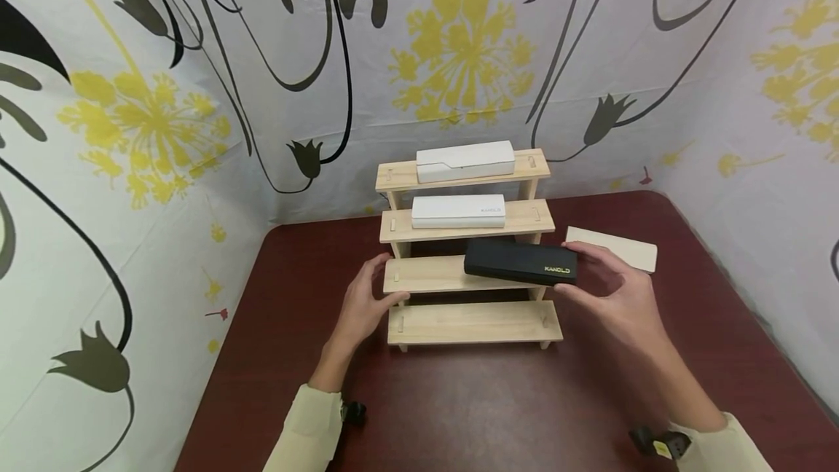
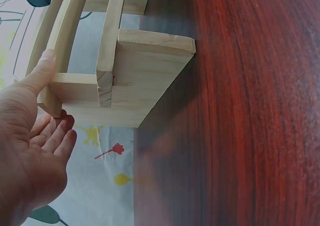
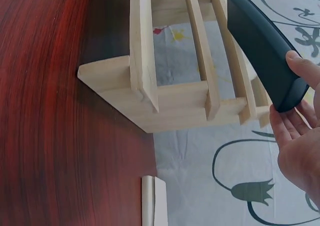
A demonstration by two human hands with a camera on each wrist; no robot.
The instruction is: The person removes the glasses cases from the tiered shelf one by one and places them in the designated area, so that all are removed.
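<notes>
A long black glasses case with gold lettering is in my right hand, thumb and fingers pinching its right end. It hangs slightly tilted over the third tier down of a stepped wooden shelf rack. In the right wrist view the case stands apart from the slats below its near end. My left hand grips the left end of that same tier; the left wrist view shows the thumb on one side of the wooden slat and the fingers on the other.
White cases sit on the rack's top tier and second tier. A cream case lies on the dark red table, right of the rack. Flower-printed cloth hangs behind and at the sides.
</notes>
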